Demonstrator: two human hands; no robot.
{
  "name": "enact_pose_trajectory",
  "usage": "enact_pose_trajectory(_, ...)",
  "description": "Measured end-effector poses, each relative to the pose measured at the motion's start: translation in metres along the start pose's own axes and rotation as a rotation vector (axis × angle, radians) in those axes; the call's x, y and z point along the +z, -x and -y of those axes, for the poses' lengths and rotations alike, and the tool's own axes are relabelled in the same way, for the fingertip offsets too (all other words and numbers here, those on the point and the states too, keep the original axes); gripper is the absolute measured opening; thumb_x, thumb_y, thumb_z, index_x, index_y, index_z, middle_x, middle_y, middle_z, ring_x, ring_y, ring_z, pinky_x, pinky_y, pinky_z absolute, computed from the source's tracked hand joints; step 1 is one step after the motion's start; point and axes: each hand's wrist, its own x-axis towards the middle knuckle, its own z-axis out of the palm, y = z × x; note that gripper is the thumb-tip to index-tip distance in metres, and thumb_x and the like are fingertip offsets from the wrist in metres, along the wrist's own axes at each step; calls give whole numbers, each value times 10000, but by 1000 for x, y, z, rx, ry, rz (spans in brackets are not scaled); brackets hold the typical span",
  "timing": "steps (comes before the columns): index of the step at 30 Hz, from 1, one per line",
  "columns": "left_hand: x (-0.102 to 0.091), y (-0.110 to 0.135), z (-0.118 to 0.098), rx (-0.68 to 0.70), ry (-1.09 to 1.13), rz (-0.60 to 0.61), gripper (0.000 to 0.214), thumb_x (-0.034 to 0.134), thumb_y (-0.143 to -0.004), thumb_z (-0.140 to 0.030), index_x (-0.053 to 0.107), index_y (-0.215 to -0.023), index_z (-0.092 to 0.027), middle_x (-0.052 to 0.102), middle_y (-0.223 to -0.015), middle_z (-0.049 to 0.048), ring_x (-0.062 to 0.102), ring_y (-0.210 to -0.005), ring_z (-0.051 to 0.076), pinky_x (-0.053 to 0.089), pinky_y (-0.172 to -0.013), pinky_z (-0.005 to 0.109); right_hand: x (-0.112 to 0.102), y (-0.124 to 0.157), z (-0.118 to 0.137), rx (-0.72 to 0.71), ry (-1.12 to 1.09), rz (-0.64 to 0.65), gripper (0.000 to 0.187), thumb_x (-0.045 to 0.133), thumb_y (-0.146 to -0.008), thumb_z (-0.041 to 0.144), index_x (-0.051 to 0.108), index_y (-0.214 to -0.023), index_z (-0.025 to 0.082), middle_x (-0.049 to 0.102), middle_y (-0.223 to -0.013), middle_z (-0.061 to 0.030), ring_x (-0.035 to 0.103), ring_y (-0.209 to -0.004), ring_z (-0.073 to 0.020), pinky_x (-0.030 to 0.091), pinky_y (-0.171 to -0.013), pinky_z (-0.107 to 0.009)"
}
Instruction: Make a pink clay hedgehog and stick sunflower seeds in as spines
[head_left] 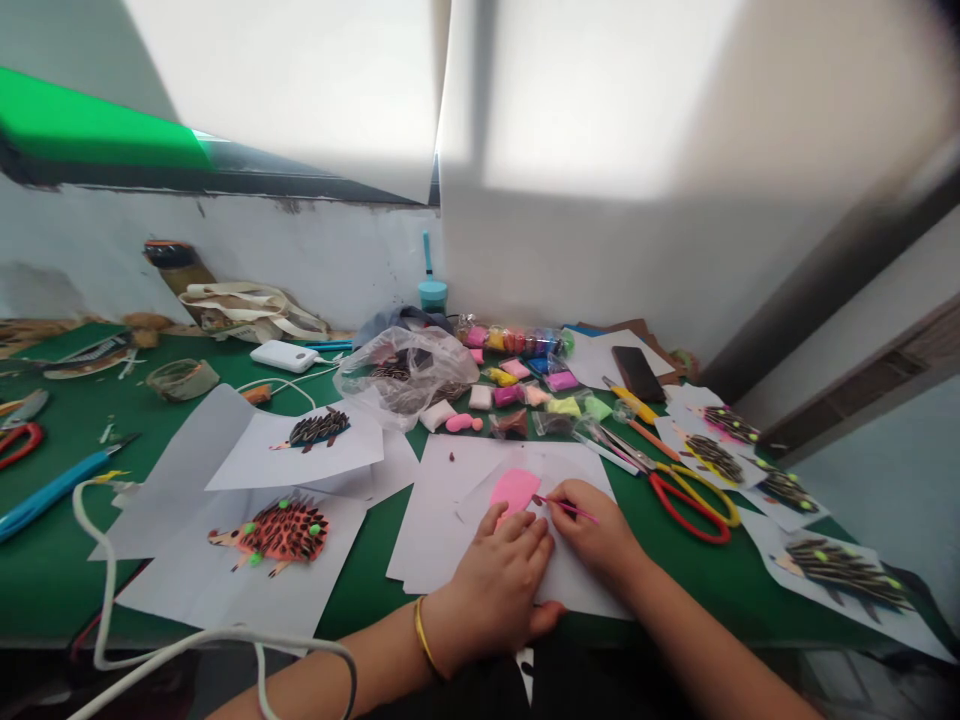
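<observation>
My left hand (504, 572), with a yellow bangle at the wrist, lies on the white paper (424, 520) with its fingers stretched out. Its fingertips touch the lower edge of a flat pink clay shape (514, 488). In a pinch, my right hand (596, 530) holds a thin pink stick tool (576, 511), whose tip is at a small brown clay piece (537, 500) beside the pink shape's right edge. A clear plastic sheet (480, 492) seems to lie around the pink shape. Another dark brown bit (452, 457) sits on the paper's upper left.
Hedgehog pictures lie left (289, 530) and right (840, 572). Red-and-yellow-handled scissors (694, 500) are right of my right hand. Clay packets (510, 395) and a plastic bag of dark seeds (409, 375) stand behind the paper. A white cable (225, 635) crosses the front left.
</observation>
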Motion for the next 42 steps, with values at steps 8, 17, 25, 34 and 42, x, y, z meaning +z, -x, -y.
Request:
enact_pose_trajectory(8,0,0,1,4,4,-11,666,472,-900,-571,509,-1393,-124,570,-1399,120,458,-1319,299,104,-1190,483,0,1,1,-21,-30,-18,176,498,-894,257,635,-791,216,655,-781,-22,599,-757,-182,439,-697,-295)
enact_pose_trajectory(17,0,1,0,-4,6,-13,672,481,-896,-572,506,-1399,-127,565,-1406,115,449,-1327,294,106,-1192,480,1,1,1,-39,-21,-7,165,502,-892,252,637,-801,223,659,-790,-16,606,-773,-185,443,-713,-296)
enact_pose_trajectory(25,1,1,0,0,7,-19,663,459,-908,-576,513,-1386,-120,569,-1401,117,458,-1321,297,95,-1192,479,1,4,1,-51,39,-27,147,507,-885,241,616,-788,221,644,-772,-18,598,-761,-186,440,-705,-301)
enact_pose_trajectory(34,2,2,1,-10,19,-16,664,486,-894,-564,508,-1396,-131,561,-1411,115,458,-1324,292,123,-1188,485,0,8,1,-110,67,-60,141,486,-903,229,599,-819,219,630,-792,-30,581,-776,-191,442,-728,-319)
enact_pose_trajectory(42,0,1,1,-6,30,-21,666,456,-914,-565,494,-1403,-113,557,-1414,125,447,-1338,287,80,-1199,471,0,13,4,-259,22,-31,104,491,-912,184,581,-880,225,623,-831,-32,576,-799,-188,447,-744,-313)
